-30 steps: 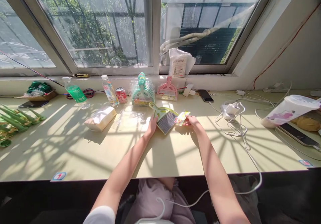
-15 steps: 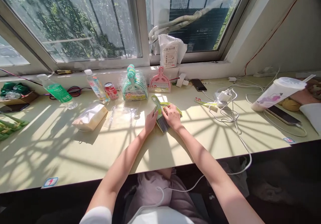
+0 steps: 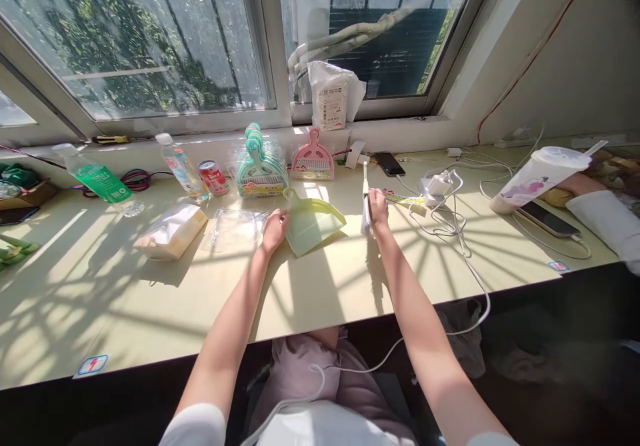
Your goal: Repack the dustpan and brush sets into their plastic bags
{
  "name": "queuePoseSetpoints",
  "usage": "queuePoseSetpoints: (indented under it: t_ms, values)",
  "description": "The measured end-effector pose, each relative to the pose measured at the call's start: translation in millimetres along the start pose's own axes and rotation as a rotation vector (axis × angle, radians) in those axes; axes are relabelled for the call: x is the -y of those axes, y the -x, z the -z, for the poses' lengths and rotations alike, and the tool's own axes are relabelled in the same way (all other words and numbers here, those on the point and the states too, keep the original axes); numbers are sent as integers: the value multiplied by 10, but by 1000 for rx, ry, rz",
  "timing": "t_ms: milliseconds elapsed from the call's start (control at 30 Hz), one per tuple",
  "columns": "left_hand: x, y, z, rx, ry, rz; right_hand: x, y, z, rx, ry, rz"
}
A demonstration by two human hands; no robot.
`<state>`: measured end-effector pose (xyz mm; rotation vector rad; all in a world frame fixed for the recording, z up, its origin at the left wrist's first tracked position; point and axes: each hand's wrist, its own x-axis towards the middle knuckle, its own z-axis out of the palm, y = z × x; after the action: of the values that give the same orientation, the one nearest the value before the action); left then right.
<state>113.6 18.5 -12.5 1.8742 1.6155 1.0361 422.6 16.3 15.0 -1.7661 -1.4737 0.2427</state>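
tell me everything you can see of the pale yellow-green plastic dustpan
The pale yellow-green, fan-shaped dustpan, apparently smooth plastic, has a wide, shallow pan with a raised, curved back rim and a narrow handle with a rounded end. The handle points away, slanting left; the wide straight front edge faces near and right. The person's bare left hand holds its left side. It is low over the cream tabletop; whether it rests flat is unclear.
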Motion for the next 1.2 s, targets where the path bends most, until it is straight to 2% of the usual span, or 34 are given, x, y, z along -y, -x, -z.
queuePoseSetpoints:
  t_ms: [67, 133, 200, 300, 433, 600, 700, 800, 1000, 1200]
  values:
    - [50, -17, 86, 13, -36, 0, -123, -63, 156, 55, 200, -93]
    - [66, -19, 142, 26, -76, 27, -189, -54, 214, 138, 359, -151]
    - [56, -11, 172, 4, -167, 69, -200, -6, 190, 183, 498, -151]
    - [10, 8, 185, -11, -294, 98, -163, 54, 112, 181, 598, -127]
    - [-80, 36, 167, 53, -422, 81, -127, 55, 94, 223, 602, -151]
    - [-182, 111, 61, 31, -504, 41, -130, 19, 159, 288, 540, -194]
    - [-229, 174, -8, 39, -487, 9, -113, 21, 171, 312, 501, -169]
    - [-266, 214, -33, 45, -465, 5, -81, 37, 155, 289, 530, -142]
    - [-277, 170, 19, 16, -409, 90, -83, 64, 84, 211, 530, -172]
    - [-238, 151, 18, 76, -246, 51, -132, 93, -46, 61, 413, -133]
